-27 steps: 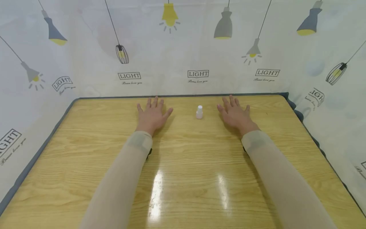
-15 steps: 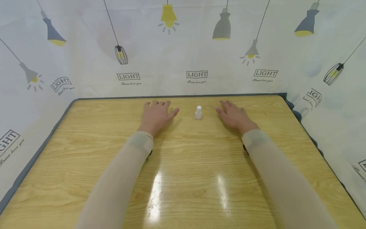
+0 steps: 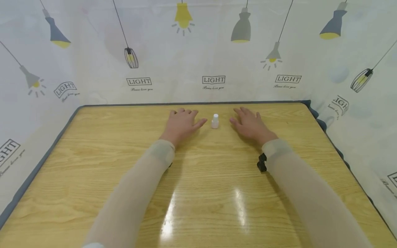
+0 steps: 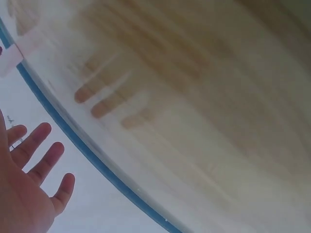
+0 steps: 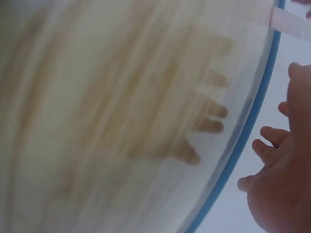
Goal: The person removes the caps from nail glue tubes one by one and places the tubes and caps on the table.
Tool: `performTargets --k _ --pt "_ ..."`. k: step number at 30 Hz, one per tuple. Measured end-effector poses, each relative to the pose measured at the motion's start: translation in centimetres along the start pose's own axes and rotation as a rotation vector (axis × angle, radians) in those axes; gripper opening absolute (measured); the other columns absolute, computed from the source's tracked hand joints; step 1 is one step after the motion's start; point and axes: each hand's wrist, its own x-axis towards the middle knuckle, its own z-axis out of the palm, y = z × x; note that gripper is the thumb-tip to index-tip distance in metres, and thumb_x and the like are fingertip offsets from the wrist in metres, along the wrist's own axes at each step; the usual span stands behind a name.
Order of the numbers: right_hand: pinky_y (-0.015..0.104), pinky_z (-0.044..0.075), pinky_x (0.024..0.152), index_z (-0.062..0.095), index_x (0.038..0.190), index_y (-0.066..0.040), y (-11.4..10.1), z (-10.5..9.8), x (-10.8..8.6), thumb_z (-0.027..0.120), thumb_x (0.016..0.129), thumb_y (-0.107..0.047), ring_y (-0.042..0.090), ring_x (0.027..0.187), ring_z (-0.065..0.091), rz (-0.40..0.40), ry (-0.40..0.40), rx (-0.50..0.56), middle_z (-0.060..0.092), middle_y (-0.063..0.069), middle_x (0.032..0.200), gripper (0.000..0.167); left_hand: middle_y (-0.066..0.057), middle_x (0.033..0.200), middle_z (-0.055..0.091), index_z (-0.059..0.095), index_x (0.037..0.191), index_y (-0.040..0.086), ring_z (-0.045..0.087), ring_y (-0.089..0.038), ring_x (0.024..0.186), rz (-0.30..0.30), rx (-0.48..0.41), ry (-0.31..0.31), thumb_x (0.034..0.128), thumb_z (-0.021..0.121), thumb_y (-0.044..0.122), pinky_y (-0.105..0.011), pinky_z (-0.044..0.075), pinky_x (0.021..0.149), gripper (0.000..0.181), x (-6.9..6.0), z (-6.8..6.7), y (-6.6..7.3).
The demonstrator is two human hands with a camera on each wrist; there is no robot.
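Note:
A small white-capped bottle (image 3: pixel 215 122) with a pale pink body stands upright near the far edge of the wooden table (image 3: pixel 204 165). On its left is my left hand (image 3: pixel 181 124), fingers spread and thumb pointing toward the bottle without touching it. My right hand (image 3: pixel 250 124) is on the other side, a wider gap from the bottle, its fingers relaxed and apart. Both hands hold nothing. In the left wrist view the left hand (image 4: pixel 29 179) shows separated fingers above the tabletop. In the right wrist view the right hand (image 5: pixel 282 160) also hovers, with the bottle (image 5: pixel 289 22) partly visible.
Behind the table hangs a pale curtain (image 3: pixel 173 89) printed with lamps and the word LIGHT, which also runs along both sides. A dark blue strip (image 3: pixel 124 104) borders the table. A black device (image 3: pixel 262 163) sits at the right wrist.
My left hand has moved right, closer to the bottle, and its fingers have lifted back from the far edge. The right hand has shifted slightly left. The bottle stays in place.

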Motion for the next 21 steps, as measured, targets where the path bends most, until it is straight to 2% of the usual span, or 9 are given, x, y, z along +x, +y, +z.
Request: performTargets --k 7,11,17,19,21 --pt "0.075 0.001 0.128 0.031 0.168 -0.016 -2.0 0.1 0.1 0.042 0.111 -0.057 0.040 0.165 0.020 -0.078 0.019 -0.042 0.025 0.018 0.176 0.072 -0.002 0.157 0.060 0.051 0.158 0.024 0.052 -0.030 0.145 0.036 -0.044 0.012 0.1070 0.029 0.074 -0.059 0.042 0.116 0.074 0.8 0.1 1.7" --pt "0.076 0.002 0.128 0.035 0.167 -0.016 -2.6 0.3 0.2 0.049 0.108 -0.059 0.039 0.164 0.023 -0.129 0.019 -0.069 0.028 0.018 0.175 0.074 -0.003 0.159 0.057 0.050 0.158 0.024 0.049 -0.031 0.149 0.067 -0.099 0.022 0.1087 0.034 0.069 -0.062 0.042 0.118 0.069 1.2 0.0 2.6" --pt "0.075 0.001 0.128 0.043 0.163 -0.017 -3.3 0.6 0.4 0.049 0.106 -0.066 0.036 0.162 0.029 -0.168 0.031 -0.053 0.036 0.015 0.172 0.076 -0.005 0.153 0.059 0.056 0.154 0.021 0.051 -0.029 0.145 0.165 -0.175 0.120 0.1114 0.047 0.054 -0.057 0.047 0.115 0.055 1.5 0.0 3.7" --pt "0.074 0.006 0.128 0.047 0.161 -0.017 -3.5 0.7 0.6 0.048 0.106 -0.066 0.036 0.160 0.034 -0.178 0.027 -0.064 0.041 0.015 0.169 0.073 -0.005 0.149 0.060 0.059 0.151 0.021 0.052 -0.027 0.141 0.194 -0.182 0.150 0.1121 0.049 0.049 -0.054 0.049 0.111 0.050 1.6 0.1 4.0" --pt "0.076 0.011 0.126 0.055 0.156 -0.018 -3.7 0.9 0.9 0.050 0.106 -0.065 0.035 0.151 0.046 -0.188 0.019 -0.079 0.053 0.014 0.160 0.068 -0.003 0.145 0.062 0.061 0.149 0.022 0.053 -0.025 0.137 0.210 -0.185 0.164 0.1128 0.050 0.045 -0.050 0.050 0.106 0.045 1.6 0.1 4.2"
